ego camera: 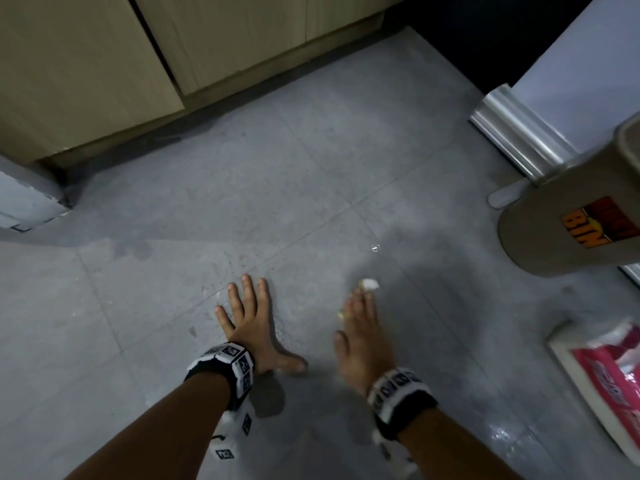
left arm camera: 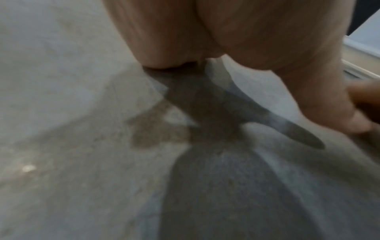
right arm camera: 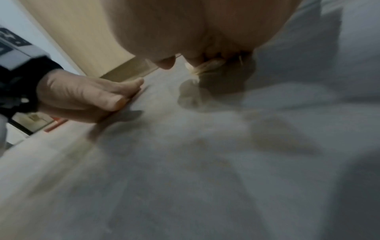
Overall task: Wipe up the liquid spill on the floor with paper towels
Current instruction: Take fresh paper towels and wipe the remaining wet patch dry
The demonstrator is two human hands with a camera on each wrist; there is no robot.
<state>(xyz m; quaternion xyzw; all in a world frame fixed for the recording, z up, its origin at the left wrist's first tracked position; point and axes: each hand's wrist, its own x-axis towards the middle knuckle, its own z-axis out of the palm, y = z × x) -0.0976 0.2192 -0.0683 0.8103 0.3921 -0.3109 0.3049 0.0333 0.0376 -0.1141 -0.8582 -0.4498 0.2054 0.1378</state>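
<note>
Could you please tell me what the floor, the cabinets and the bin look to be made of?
Floor: grey matte tiles, probably stone-look ceramic, going by the straight grout lines.
Cabinets: pale wood-look panels, likely laminate, with faint vertical grain and flat faces.
Bin: beige, smooth and dull, probably plastic, with a printed label.

Small wet paper towel wad (ego camera: 369, 284) under right fingertips, on wet-streaked floor (ego camera: 311, 188).

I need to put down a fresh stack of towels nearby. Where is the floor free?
Free: the dry tiles between the cabinets and both hands. Crowded: right side, with the bin and paper towel pack. The left hand rests flat amid wet streaks; the right hand holds a wad.
</note>
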